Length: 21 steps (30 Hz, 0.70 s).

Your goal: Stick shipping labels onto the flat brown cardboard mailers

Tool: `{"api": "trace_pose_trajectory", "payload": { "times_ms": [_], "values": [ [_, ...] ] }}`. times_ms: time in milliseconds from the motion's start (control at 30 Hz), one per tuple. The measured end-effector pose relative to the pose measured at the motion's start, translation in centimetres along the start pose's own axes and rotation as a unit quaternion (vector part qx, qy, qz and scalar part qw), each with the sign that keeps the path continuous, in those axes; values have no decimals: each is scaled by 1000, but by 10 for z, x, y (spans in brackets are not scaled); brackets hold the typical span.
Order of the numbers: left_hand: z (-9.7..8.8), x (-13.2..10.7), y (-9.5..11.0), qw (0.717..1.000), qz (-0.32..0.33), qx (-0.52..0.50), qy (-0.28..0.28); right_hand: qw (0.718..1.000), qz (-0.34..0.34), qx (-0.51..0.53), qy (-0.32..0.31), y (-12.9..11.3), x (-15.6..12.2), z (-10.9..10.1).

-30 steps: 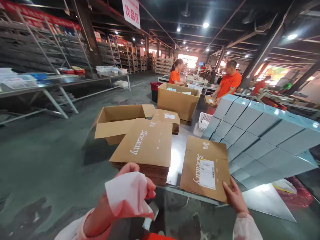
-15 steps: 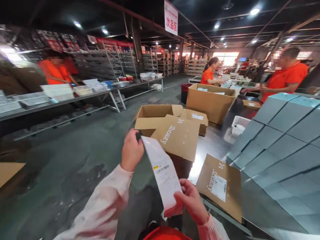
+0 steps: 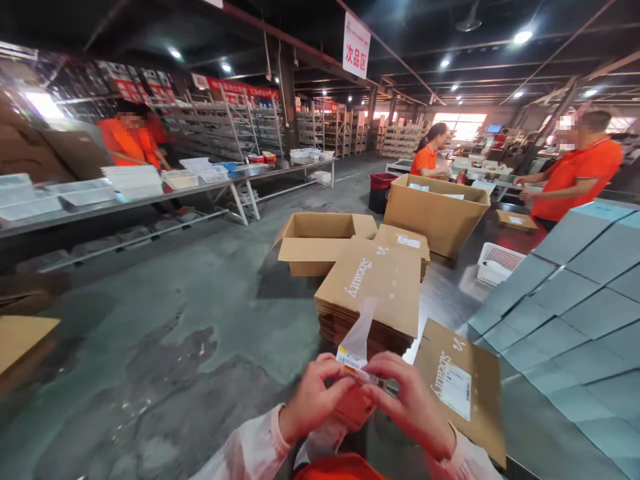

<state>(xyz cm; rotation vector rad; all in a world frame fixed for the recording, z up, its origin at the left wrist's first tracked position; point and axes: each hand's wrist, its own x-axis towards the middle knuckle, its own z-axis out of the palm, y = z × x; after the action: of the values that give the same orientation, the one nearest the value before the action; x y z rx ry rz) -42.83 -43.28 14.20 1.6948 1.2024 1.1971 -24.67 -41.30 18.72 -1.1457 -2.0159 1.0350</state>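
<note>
Pinching a label strip (image 3: 351, 358) before the carton stack

Through the head view, I have the left hand (image 3: 316, 399) and the right hand (image 3: 414, 401) close together, low in front of the body. Both are narrowed on the label strip, thumbs and fingers gripping its edges from either side. It carries a barcode and a yellow patch, and its translucent upper end rises across my view of the carton stack (image 3: 383, 287). I can't tell whether that end touches the cardboard.

To the right of the stack, a labelled carton (image 3: 463, 390) lies flat on the metal table (image 3: 530, 407), near my right hand and apart from the grip. Farther right I see a wall of pale blue boxes (image 3: 565, 320), with a white basket (image 3: 497, 265) just beside it. Beyond the stack are an open box (image 3: 320, 263) and a tall carton (image 3: 433, 213). Across from me, a co-worker (image 3: 575, 177) in orange stands at the right.
</note>
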Motion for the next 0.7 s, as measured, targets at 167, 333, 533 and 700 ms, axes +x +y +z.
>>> {"api": "trace_pose_trajectory", "payload": {
  "times_ms": [167,333,533,700],
  "values": [
    [11,3,8,992,-61,-78,72,994,-5,-105,31,-12,4,0],
    [17,19,12,954,-132,-250,101,992,-11,-99,74,-24,19,-12],
    [4,57,-11,890,-201,-387,-130,975,-20,-175,137,-1,120,-66],
    [9,51,-38,866,-205,-436,-134,940,95,-275,178,47,201,-90]
  ]
}}
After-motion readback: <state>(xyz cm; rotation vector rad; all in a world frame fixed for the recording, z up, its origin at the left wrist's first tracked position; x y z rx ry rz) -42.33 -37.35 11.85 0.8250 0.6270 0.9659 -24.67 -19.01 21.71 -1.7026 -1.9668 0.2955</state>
